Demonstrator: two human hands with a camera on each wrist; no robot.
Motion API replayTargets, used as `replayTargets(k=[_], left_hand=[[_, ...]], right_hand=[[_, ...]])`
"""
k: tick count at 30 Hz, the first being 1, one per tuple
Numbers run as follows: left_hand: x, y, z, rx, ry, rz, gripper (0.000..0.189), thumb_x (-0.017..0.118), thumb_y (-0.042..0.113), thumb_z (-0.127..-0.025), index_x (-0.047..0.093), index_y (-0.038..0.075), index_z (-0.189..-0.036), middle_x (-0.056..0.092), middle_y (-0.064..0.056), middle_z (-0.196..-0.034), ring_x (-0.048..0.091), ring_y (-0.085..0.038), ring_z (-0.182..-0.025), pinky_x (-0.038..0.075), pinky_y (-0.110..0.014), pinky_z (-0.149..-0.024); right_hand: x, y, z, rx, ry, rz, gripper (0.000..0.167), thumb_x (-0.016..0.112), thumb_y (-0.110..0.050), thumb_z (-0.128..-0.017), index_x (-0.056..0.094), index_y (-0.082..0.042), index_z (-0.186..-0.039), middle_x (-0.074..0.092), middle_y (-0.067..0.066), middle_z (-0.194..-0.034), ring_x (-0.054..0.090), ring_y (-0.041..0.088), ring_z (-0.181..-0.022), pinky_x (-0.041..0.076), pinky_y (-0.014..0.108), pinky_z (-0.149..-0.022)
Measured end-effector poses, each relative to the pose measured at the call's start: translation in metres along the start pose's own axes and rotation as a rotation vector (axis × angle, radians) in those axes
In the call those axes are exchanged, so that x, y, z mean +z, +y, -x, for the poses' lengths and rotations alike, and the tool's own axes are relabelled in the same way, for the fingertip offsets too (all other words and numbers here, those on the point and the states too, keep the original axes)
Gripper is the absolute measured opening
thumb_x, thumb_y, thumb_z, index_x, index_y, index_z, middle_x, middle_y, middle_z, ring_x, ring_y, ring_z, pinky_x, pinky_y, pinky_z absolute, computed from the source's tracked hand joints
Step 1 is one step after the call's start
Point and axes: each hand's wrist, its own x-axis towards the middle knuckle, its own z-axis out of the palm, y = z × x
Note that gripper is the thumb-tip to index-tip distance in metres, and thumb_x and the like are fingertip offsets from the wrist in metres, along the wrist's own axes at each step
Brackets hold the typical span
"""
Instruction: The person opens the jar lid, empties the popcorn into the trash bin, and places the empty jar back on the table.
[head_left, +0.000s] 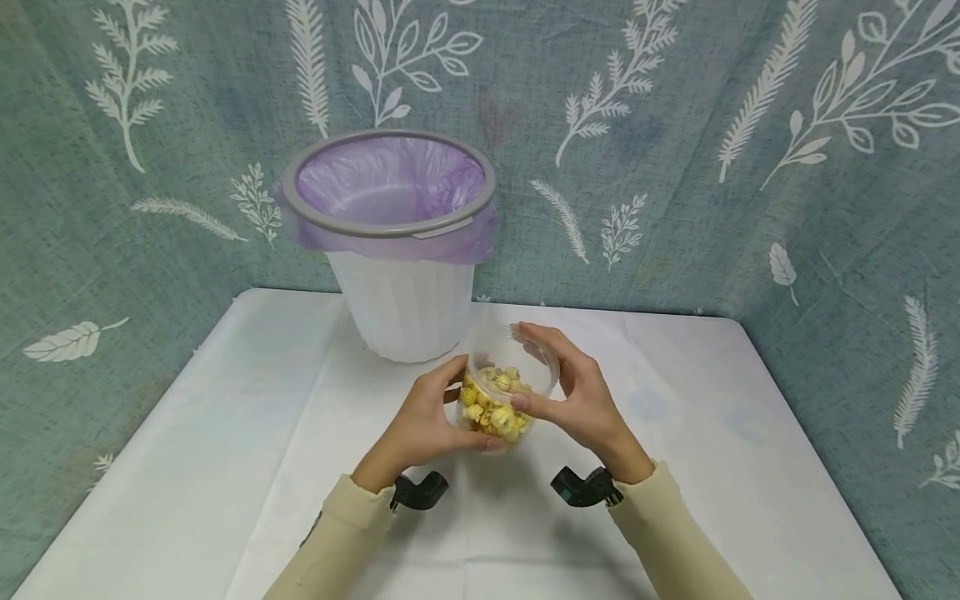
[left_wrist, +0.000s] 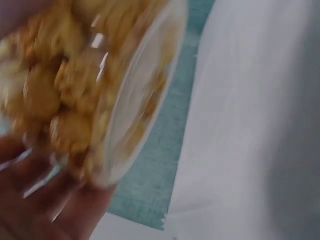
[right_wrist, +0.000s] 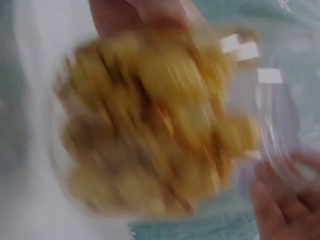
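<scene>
Tilted between both hands is a clear plastic jar [head_left: 497,402], partly filled with yellow popcorn [head_left: 501,421]. My left hand [head_left: 423,421] grips its lower side, thumb across the front and fingers round the back. At the jar's clear round top, my right hand [head_left: 585,400] holds the edge, thumb at the near side and fingertips at the far side. I cannot tell whether that top is a separate lid. The left wrist view shows the jar's flat round base [left_wrist: 142,95] close up, and in the right wrist view the popcorn [right_wrist: 150,125] is blurred.
Just behind the jar, to the left, stands a white waste bin [head_left: 408,304] with a grey rim and a purple liner [head_left: 390,187]. A white cloth covers the table [head_left: 675,500]. Green leaf-patterned fabric [head_left: 525,108] hangs behind and at both sides.
</scene>
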Motion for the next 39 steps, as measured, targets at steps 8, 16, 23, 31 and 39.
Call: replayTargets(k=[8,16,23,31,39], left_hand=[[-0.012,-0.002,0.003,0.024,-0.203,0.182,0.092,0.099,0.012,-0.07,0.053,0.006,-0.15,0.063,-0.004,-0.142,0.064,-0.024,-0.126,0.055,-0.042,-0.105],[-0.012,0.0,0.003,0.012,-0.231,0.234,0.094,0.099,0.01,-0.07,0.053,0.014,-0.152,0.061,-0.004,-0.146,0.061,-0.025,-0.131,0.053,-0.044,-0.106],[0.004,0.004,0.0,0.019,0.121,0.003,0.097,0.104,0.02,-0.064,0.054,0.008,-0.147,0.066,-0.002,-0.133,0.062,-0.022,-0.123,0.055,-0.053,-0.102],[0.027,0.003,-0.004,0.033,0.354,-0.206,0.1,0.105,0.033,-0.061,0.055,0.003,-0.142,0.066,-0.004,-0.123,0.059,-0.018,-0.098,0.053,-0.043,-0.079],[0.012,0.005,-0.001,0.001,0.135,-0.018,0.097,0.103,0.019,-0.066,0.053,0.01,-0.149,0.065,-0.002,-0.135,0.061,-0.02,-0.125,0.054,-0.048,-0.105]], right_hand=[[-0.014,-0.004,-0.001,-0.023,-0.205,-0.197,0.082,0.085,-0.018,-0.09,0.042,0.006,-0.156,0.045,0.022,-0.158,0.038,0.037,-0.15,0.033,0.048,-0.123],[-0.016,-0.006,0.0,-0.047,-0.244,-0.252,0.093,0.084,-0.035,-0.092,0.035,0.007,-0.159,0.039,0.025,-0.162,0.032,0.042,-0.152,0.029,0.053,-0.124],[-0.006,-0.001,0.004,-0.005,0.071,-0.076,0.093,0.082,-0.044,-0.092,0.038,0.001,-0.16,0.043,0.021,-0.161,0.041,0.038,-0.147,0.034,0.04,-0.123],[0.017,-0.004,0.002,0.079,0.256,0.111,0.09,0.087,0.0,-0.085,0.038,-0.001,-0.16,0.048,0.018,-0.156,0.046,0.034,-0.144,0.036,0.047,-0.122],[0.003,-0.009,0.003,0.05,0.123,0.0,0.087,0.086,-0.003,-0.086,0.039,-0.003,-0.16,0.047,0.016,-0.157,0.047,0.03,-0.143,0.037,0.039,-0.121]])
